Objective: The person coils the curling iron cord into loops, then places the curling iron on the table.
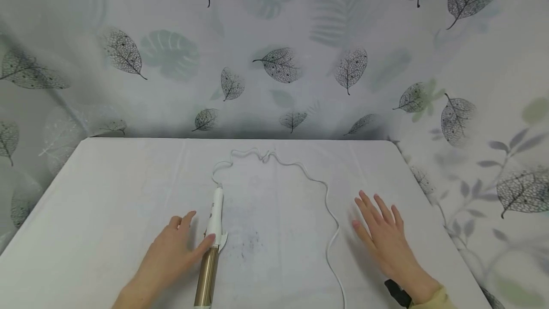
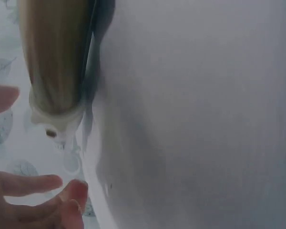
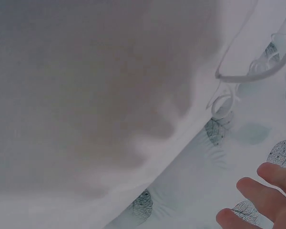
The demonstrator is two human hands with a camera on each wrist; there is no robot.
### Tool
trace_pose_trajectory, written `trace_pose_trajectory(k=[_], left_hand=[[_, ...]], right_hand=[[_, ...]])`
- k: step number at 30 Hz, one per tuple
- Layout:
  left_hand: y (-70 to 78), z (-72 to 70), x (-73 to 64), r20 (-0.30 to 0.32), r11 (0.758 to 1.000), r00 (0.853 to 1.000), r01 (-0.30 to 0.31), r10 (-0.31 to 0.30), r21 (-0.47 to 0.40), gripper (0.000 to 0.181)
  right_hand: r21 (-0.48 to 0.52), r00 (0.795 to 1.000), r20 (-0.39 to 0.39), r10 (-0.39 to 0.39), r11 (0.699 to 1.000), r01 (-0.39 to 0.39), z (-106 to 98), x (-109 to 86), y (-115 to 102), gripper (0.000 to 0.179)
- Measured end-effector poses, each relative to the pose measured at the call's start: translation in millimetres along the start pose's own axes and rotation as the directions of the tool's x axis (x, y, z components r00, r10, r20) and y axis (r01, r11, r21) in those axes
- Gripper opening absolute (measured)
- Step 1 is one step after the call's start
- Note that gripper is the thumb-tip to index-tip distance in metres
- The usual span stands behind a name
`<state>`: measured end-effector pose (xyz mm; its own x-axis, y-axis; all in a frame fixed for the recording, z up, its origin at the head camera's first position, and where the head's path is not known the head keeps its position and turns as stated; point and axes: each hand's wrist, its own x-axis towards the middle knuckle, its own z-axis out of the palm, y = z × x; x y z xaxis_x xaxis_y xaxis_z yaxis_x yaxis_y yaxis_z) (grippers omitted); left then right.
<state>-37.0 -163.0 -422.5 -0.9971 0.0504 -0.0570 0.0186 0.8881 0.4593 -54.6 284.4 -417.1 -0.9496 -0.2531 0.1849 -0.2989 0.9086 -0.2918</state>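
Observation:
A curling iron (image 1: pixel 217 211) with a white handle and a gold barrel (image 1: pixel 207 278) lies lengthwise on the white table, left of centre. My left hand (image 1: pixel 167 254) is just to its left, thumb reaching over where handle and barrel meet. In the left wrist view, a gap shows between the gold barrel (image 2: pixel 57 57) and the spread fingers (image 2: pixel 31 183); none curl round it. Palm down, my right hand (image 1: pixel 388 242) hovers over the right side of the table with fingers extended. Nothing is in it, and the white cord (image 1: pixel 328 204) runs to its left.
From the handle's far end the cord loops across the back of the white table (image 1: pixel 128 190), then down the right to the near edge. Leaf-patterned curtain (image 1: pixel 279 23) stands behind the table and along its sides. Dark smudges (image 1: pixel 252 244) mark the tabletop near the iron.

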Motion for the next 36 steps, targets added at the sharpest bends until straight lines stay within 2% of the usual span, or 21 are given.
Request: trace_pose_trajectory(k=[3, 6, 11, 17, 19, 23, 27, 30, 34, 36], left_hand=[[4.4, 6.0, -0.4, 0.105, 0.999, 0.994, 0.031, -0.029, -0.015, 0.093], [8.4, 10.8, 0.3, 0.166, 0.997, 0.986, 0.039, -0.027, -0.071, 0.085], [12.2, 14.0, 3.2, 0.181, 0.986, 0.983, 0.028, 0.002, -0.164, 0.066], [13.3, 8.4, 1.7, 0.189, 0.98, 0.981, 0.007, 0.032, -0.198, 0.073], [14.8, 5.6, -0.2, 0.174, 0.981, 0.983, -0.017, 0.051, -0.192, 0.072], [20.1, -0.3, -2.1, 0.111, 0.977, 0.986, -0.103, 0.125, -0.189, 0.065], [24.7, -4.2, -1.7, 0.014, 0.963, 0.98, -0.19, 0.196, -0.189, 0.064], [25.8, -6.1, 0.3, -0.072, 0.952, 0.967, -0.255, 0.246, -0.168, 0.068], [25.3, -8.7, 7.8, -0.168, 0.931, 0.937, -0.331, 0.305, -0.155, 0.07], [24.9, -11.0, 12.3, -0.204, 0.922, 0.923, -0.359, 0.327, -0.147, 0.067]], right_hand=[[0.026, 1.0, 0.013, -0.02, 0.999, 0.02, 3.1, 3.2, -8.3, 0.053], [0.061, 0.998, 0.027, -0.058, 0.996, 0.057, 6.5, 9.3, -17.9, 0.051], [0.133, 0.991, 0.063, -0.117, 0.985, 0.108, 9.0, 20.4, -32.7, 0.05], [0.195, 0.982, 0.087, -0.169, 0.969, 0.15, 5.5, 29.0, -43.8, 0.051], [0.209, 0.978, 0.084, -0.188, 0.963, 0.168, 3.3, 32.0, -46.5, 0.051], [0.261, 0.972, 0.052, -0.231, 0.942, 0.21, -3.1, 40.3, -52.1, 0.051], [0.312, 0.959, -0.016, -0.282, 0.91, 0.273, -10.0, 50.0, -59.3, 0.056], [0.33, 0.952, -0.062, -0.3, 0.894, 0.303, -15.7, 57.3, -65.9, 0.059], [0.346, 0.945, -0.137, -0.296, 0.88, 0.326, -23.7, 67.6, -74.1, 0.058], [0.357, 0.936, -0.197, -0.293, 0.868, 0.347, -26.4, 73.2, -76.9, 0.057]])
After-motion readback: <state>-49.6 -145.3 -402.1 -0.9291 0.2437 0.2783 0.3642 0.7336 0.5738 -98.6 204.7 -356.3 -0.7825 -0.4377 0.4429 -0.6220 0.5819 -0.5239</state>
